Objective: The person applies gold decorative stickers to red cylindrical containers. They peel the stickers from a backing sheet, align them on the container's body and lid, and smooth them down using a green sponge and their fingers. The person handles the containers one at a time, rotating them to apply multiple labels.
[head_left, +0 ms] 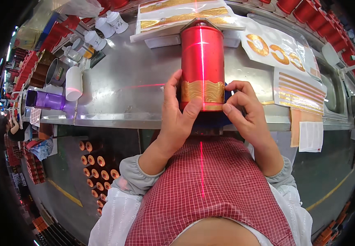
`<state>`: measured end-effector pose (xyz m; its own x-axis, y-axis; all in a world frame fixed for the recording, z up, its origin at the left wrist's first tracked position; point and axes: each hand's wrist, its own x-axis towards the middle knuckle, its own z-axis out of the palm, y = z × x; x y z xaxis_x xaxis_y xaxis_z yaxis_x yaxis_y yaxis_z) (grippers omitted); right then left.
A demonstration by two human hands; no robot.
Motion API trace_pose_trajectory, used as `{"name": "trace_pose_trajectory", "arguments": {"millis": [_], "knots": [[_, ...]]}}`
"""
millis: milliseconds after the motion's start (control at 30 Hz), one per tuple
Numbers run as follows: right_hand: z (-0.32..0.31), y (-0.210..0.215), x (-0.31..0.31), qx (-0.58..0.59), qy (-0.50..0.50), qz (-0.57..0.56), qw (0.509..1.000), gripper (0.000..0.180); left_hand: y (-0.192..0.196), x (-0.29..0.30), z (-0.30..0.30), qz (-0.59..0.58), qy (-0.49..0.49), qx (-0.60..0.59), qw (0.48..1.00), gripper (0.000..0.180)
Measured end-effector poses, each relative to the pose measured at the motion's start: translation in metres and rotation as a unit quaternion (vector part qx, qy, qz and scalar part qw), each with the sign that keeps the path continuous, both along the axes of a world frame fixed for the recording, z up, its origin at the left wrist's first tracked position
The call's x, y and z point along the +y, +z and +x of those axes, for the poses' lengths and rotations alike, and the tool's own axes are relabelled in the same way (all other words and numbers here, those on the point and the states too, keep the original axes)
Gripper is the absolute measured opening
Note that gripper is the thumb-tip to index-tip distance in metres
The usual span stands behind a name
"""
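Observation:
A shiny red cylinder [202, 57] lies lengthwise before me, its near end at the bench's front edge. A wide gold band with wavy lines [204, 91] wraps it near that end, and a narrow gold strip [213, 108] runs below the band. My left hand [176, 108] grips the cylinder's left side, thumb pressed on the band's lower edge. At the right side, my right hand [245, 107] has bent fingers closed at the narrow strip, whose tail appears to emerge beyond the hand. Its fingertips partly hide the strip. A dark blue support shows beneath the cylinder.
Sheets of gold stickers [267, 47] and striped gold strips [300, 92] lie to the right; more sheets [185, 16] are behind the cylinder. White bottles [116, 22], a purple container [46, 99] and a white cup [74, 84] stand left. Several copper-coloured cylinders [100, 161] are below left.

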<state>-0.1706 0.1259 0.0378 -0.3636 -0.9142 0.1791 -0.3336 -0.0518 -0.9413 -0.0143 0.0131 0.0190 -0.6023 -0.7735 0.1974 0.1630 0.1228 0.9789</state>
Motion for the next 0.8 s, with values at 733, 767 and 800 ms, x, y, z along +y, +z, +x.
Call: {"name": "trace_pose_trajectory", "arguments": {"millis": [733, 767, 800], "knots": [[-0.0017, -0.0021, 0.0014, -0.039, 0.011, -0.011, 0.999, 0.012, -0.0043, -0.0013, -0.0019, -0.131, 0.022, -0.071, 0.989, 0.090], [-0.0015, -0.0012, 0.0016, -0.044, 0.011, -0.007, 0.999, 0.012, -0.0063, -0.0023, -0.0025, -0.140, 0.025, -0.084, 0.986, 0.092], [-0.0010, 0.0006, 0.0017, -0.050, 0.010, -0.004, 0.999, 0.012, -0.0057, -0.0021, -0.0027, -0.118, 0.016, -0.074, 0.990, 0.091]]}}
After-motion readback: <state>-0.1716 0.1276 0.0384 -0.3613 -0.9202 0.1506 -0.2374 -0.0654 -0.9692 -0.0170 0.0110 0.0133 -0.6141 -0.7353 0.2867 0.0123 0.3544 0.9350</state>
